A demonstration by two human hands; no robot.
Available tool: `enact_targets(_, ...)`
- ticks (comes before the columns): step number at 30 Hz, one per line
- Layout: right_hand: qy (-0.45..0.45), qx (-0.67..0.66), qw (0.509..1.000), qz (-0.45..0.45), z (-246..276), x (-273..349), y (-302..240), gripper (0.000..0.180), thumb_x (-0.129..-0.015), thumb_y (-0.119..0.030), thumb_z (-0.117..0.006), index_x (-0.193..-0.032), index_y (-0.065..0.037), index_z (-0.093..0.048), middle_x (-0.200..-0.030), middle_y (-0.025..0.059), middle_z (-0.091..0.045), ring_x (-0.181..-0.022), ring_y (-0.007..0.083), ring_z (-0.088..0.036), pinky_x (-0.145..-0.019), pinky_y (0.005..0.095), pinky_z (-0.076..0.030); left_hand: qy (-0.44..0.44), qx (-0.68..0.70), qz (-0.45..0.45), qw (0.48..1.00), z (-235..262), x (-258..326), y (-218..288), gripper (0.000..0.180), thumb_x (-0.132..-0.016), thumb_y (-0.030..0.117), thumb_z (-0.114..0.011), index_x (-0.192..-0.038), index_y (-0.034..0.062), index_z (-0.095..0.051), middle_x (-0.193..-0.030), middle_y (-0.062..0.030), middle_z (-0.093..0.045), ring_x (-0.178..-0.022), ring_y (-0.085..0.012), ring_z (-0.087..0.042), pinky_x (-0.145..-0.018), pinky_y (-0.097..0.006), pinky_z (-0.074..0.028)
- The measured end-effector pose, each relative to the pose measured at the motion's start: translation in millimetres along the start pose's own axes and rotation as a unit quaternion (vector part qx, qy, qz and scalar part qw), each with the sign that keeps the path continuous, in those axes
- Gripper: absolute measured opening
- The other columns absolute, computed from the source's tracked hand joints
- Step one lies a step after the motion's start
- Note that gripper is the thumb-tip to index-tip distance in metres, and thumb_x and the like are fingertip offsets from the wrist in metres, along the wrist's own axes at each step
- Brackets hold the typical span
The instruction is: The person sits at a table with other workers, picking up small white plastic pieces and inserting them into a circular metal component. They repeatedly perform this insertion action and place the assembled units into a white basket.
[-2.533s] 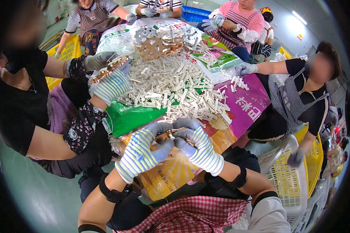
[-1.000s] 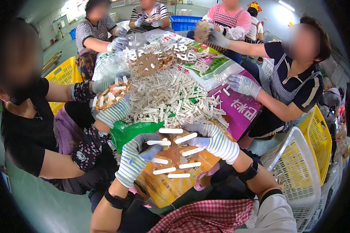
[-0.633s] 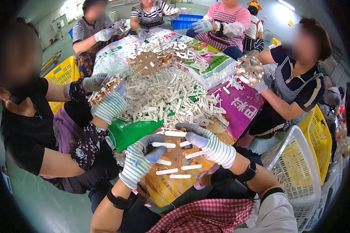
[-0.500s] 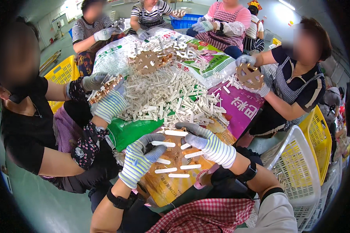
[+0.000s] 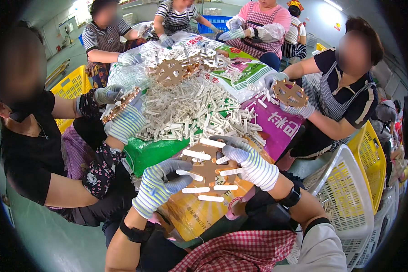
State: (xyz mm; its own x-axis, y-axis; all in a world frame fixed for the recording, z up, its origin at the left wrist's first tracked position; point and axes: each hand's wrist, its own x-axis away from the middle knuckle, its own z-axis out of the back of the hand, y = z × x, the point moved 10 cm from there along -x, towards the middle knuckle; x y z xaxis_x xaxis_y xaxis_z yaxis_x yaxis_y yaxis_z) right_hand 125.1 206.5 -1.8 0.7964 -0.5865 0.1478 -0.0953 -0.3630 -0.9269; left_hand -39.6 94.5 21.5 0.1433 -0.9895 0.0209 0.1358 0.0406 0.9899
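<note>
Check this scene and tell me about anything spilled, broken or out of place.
Nothing looks broken. Some white strips lie strewn on the purple sack, outside the main heap, which looks untidy. The copper-coloured plate between the left hand and right hand shows no visible damage.

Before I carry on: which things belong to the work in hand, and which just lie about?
In the work:
- copper-coloured plate, held by the right hand
- white strips on it
- likely the loose strip pile

Apparently just nearby:
- yellow basket at left
- white basket at right
</note>
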Motion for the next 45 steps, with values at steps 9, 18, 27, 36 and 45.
enact_targets(9, 0.017, -0.013, 1.000, 0.020, 7, -4, 3, 0.071, -0.095, -0.031, -0.067, -0.153, -0.002, -0.038, -0.125, 0.0073, -0.060, -0.113, 0.0174, -0.063, -0.092, 0.0337, -0.056, 0.071, -0.002, -0.027, 0.997, 3, -3, -5, 0.022, -0.089, 0.004, -0.076, -0.110, -0.0010, -0.070, -0.096, -0.0057, -0.073, -0.085, -0.0111, -0.068, -0.078, -0.026, -0.057)
enact_targets(18, -0.001, 0.320, 0.931, 0.176, -13, 3, -29, 0.113, -0.077, -0.031, -0.088, -0.159, 0.001, -0.017, -0.162, 0.0222, -0.027, -0.151, 0.0325, -0.026, -0.123, 0.0406, -0.023, 0.143, 0.062, -0.054, 0.986, 21, 1, -5, 0.020, -0.089, 0.006, -0.076, -0.108, -0.0002, -0.072, -0.095, -0.0054, -0.074, -0.083, -0.0100, -0.068, -0.076, -0.025, -0.056)
enact_targets(27, -0.011, 0.389, 0.896, 0.213, -10, 5, -27, 0.112, -0.079, -0.033, -0.087, -0.160, -0.001, -0.016, -0.164, 0.0219, -0.024, -0.153, 0.0340, -0.022, -0.124, 0.0426, -0.020, 0.106, 0.051, -0.037, 0.992, 16, -3, -3, 0.022, -0.091, 0.006, -0.074, -0.112, 0.0019, -0.072, -0.099, -0.0044, -0.073, -0.085, -0.0093, -0.067, -0.078, -0.025, -0.055)
enact_targets(36, -0.039, 0.132, 0.988, 0.077, -15, 4, -26, 0.088, -0.093, -0.027, -0.076, -0.158, 0.001, -0.024, -0.148, 0.0149, -0.047, -0.134, 0.0223, -0.046, -0.111, 0.0347, -0.040, 0.086, 0.050, -0.015, 0.995, 12, -3, -4, 0.023, -0.091, 0.006, -0.073, -0.112, -0.0009, -0.070, -0.099, -0.0068, -0.074, -0.084, -0.0111, -0.068, -0.077, -0.025, -0.056)
enact_targets(45, 0.015, 0.195, 0.977, 0.090, -4, 1, -18, 0.076, -0.096, -0.032, -0.070, -0.153, 0.004, -0.035, -0.131, 0.0121, -0.061, -0.118, 0.0180, -0.059, -0.104, 0.0312, -0.045, 0.055, 0.007, -0.007, 0.998, 3, -2, -3, 0.027, -0.090, 0.007, -0.075, -0.116, 0.0014, -0.071, -0.102, -0.0036, -0.074, -0.089, -0.0080, -0.066, -0.078, -0.023, -0.055)
